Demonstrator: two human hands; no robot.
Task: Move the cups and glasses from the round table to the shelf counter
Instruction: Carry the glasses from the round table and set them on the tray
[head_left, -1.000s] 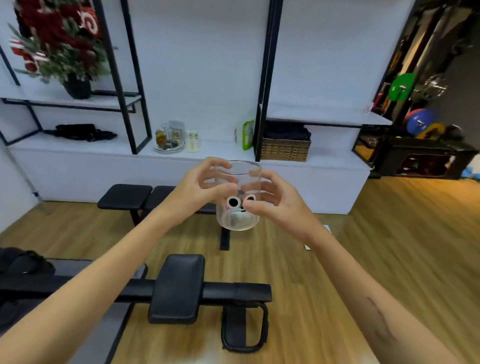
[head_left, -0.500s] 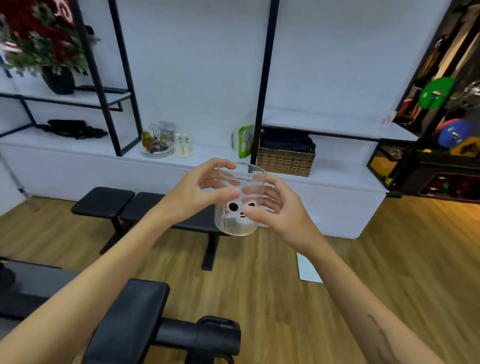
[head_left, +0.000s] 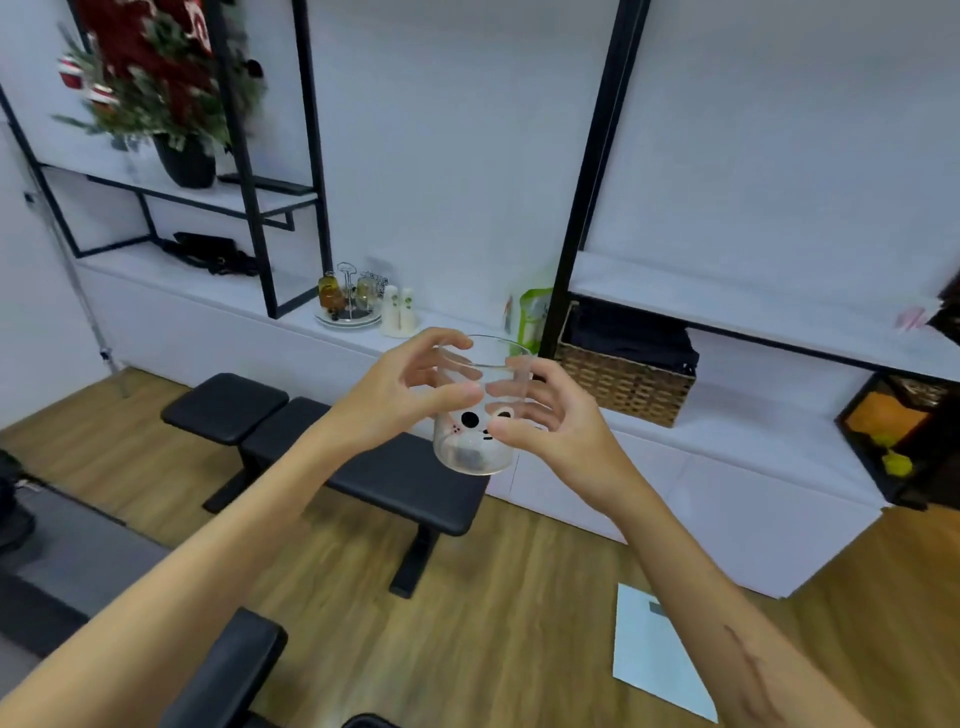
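Observation:
I hold a clear glass (head_left: 475, 441) with a cartoon face printed on it, upright, in front of me at chest height. My left hand (head_left: 400, 395) grips its left side with curled fingers and my right hand (head_left: 550, 415) grips its right side. The white shelf counter (head_left: 457, 325) runs along the wall just beyond the glass. On it stands a round tray with small glasses (head_left: 350, 301) and two white bottles (head_left: 399, 312). The round table is out of view.
A black padded bench (head_left: 332, 447) stands on the wood floor between me and the counter. A wicker basket (head_left: 623, 384) and a green pouch (head_left: 532, 317) sit on the counter near a black post (head_left: 587, 197). A white sheet (head_left: 660, 649) lies on the floor.
I have moved closer to the counter with the glass still in both hands. The bench and counter now look larger and nearer; the black gym machine has slid out of the lower view.

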